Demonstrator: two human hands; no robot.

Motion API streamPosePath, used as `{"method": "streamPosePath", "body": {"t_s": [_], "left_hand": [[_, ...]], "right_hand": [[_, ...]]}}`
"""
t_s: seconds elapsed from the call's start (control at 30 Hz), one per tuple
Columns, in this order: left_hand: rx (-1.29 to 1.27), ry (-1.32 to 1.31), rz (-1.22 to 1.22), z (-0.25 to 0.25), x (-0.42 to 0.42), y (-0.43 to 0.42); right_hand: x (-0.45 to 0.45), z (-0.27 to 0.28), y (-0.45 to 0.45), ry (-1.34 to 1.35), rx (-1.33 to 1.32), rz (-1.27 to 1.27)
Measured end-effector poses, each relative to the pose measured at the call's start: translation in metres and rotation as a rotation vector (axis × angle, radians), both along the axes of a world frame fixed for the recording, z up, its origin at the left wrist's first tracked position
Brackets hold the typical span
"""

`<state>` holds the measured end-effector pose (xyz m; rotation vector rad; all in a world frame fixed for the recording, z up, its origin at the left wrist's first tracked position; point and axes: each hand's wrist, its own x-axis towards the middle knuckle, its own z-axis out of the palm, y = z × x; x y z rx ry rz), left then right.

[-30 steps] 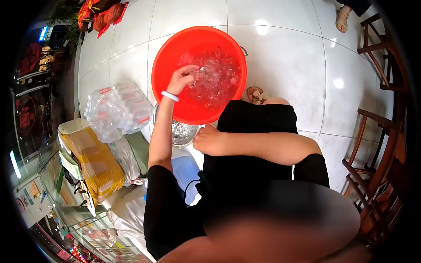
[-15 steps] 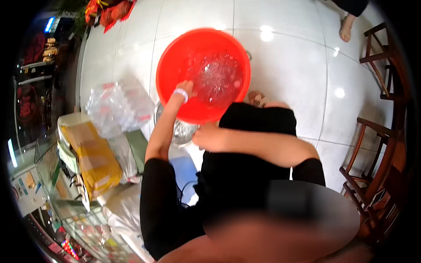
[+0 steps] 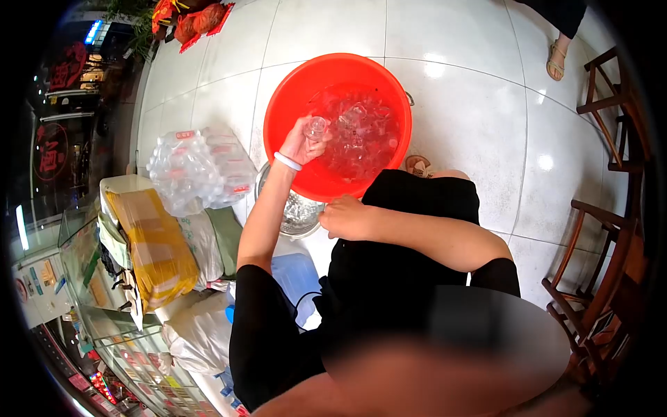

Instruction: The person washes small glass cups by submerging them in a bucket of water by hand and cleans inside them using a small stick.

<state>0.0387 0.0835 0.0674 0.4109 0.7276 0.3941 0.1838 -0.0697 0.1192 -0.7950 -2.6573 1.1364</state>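
Observation:
A large red tub [image 3: 292, 90] stands on the floor with water and several clear pieces [image 3: 361, 135] in it, probably glassware. Over its left inner side, my left hand [image 3: 299, 144], with a white wristband, grips a small clear glass cup [image 3: 316, 127]. My right hand [image 3: 344, 217] is curled closed just outside the near rim of the tub; whatever its fingers hold, if anything, is hidden. Beneath and between my hands, partly under the tub's edge, lies a round metal basin [image 3: 300, 214] with shiny clear things in it.
Wrapped plastic bottles [image 3: 198, 167] and a taped yellow-brown box [image 3: 153, 243] stand to the left beside a glass display case [image 3: 132, 347]. Wooden chairs [image 3: 590, 264] line the right side. Another person's sandaled foot [image 3: 557, 59] shows at the top right.
My left hand has come up from the water and turned, and the small glass cup now shows in it. My right hand keeps its place near the tub's rim. The water looks calmer.

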Motion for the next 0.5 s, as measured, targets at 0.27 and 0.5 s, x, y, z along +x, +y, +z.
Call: {"method": "streamPosePath", "body": {"t_s": [0.27,0.5], "left_hand": [[0.383,0.068,-0.245,0.013,-0.016,0.003],[1.424,1.163,-0.647,0.019,0.021,0.023]], "right_hand": [[-0.003,-0.007,-0.001,0.024,-0.020,0.036],[0.000,-0.003,-0.007,0.038,-0.001,0.038]]}}
